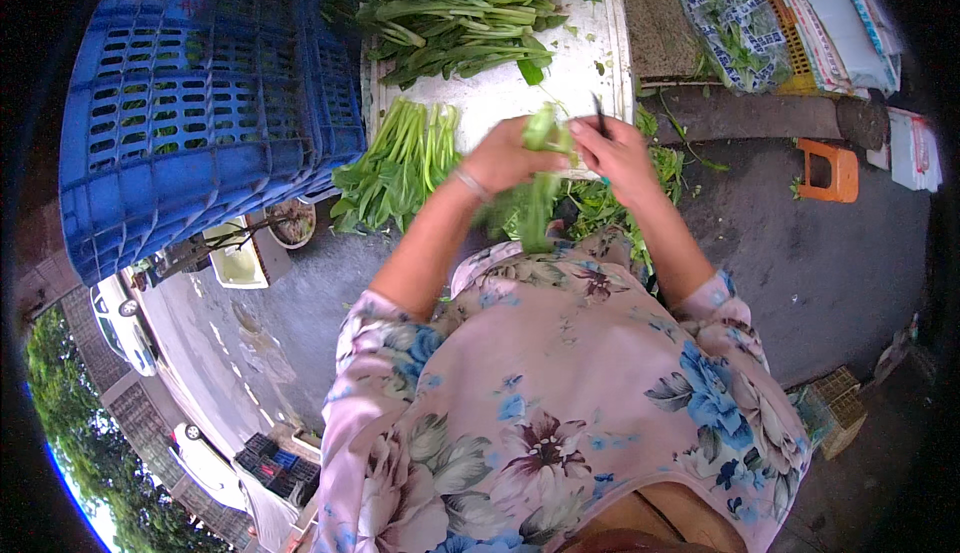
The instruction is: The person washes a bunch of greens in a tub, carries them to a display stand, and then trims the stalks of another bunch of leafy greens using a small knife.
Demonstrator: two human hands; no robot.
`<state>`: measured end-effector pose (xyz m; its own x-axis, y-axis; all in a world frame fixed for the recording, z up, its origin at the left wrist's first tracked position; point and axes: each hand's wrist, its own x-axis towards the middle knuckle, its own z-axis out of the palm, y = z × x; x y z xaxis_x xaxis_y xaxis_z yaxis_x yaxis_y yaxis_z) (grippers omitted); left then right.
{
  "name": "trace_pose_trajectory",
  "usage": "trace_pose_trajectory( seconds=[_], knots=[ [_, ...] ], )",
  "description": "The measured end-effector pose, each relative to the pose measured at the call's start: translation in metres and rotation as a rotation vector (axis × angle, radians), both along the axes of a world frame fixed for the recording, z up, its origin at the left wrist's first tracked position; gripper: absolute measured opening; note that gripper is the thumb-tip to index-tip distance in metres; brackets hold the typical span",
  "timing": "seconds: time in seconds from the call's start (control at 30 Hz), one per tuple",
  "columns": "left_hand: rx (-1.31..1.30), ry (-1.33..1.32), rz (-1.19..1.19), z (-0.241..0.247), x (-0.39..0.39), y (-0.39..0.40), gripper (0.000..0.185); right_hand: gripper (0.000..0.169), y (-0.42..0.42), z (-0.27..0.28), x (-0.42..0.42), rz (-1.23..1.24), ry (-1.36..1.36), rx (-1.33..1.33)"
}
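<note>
My left hand (514, 155) is closed around a bunch of leafy green stalks (538, 200), blurred by motion, with the stem ends up and the leaves hanging towards my lap. Beside the stems, my right hand (615, 149) grips a small dark tool (598, 109), perhaps a knife; its blade cannot be made out. Both hands are over the near edge of a white board (495, 99). A large pile of leafy greens (465, 13) covers the board's far part. At its near left corner lies a row of greens (405, 155) with stem ends pointing away from me.
Tall blue plastic crates (202, 88) stand left of the board. Loose leaves (664, 170) lie below its near right side. An orange plastic stool (829, 170) is at right, with a printed plastic bag of greens (735, 28) beside a yellow basket (780, 13) farther back.
</note>
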<state>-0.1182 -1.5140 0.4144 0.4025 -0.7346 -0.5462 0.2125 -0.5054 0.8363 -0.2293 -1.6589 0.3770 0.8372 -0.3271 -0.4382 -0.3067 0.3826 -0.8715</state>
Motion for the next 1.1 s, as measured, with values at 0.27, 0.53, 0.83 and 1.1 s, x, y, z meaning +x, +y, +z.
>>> trace_pose_trajectory(
  seconds=[0.27,0.53,0.83,1.1],
  knots=[
    [0.547,-0.809,0.158,-0.021,0.085,0.124,0.039,0.024,-0.025,-0.059,0.111,-0.016,0.043,-1.088],
    [0.661,-1.139,0.183,-0.059,0.073,0.124,0.062,0.024,-0.036,-0.059,0.12,0.203,0.127,-0.948],
    [-0.278,-1.296,-0.09,0.006,0.038,0.015,0.027,0.019,-0.018,0.007,0.041,0.164,-0.062,-0.383],
    [-0.206,-0.69,-0.116,0.003,0.004,-0.026,0.022,0.027,-0.018,0.019,-0.005,-0.088,-0.173,0.109]
  ],
)
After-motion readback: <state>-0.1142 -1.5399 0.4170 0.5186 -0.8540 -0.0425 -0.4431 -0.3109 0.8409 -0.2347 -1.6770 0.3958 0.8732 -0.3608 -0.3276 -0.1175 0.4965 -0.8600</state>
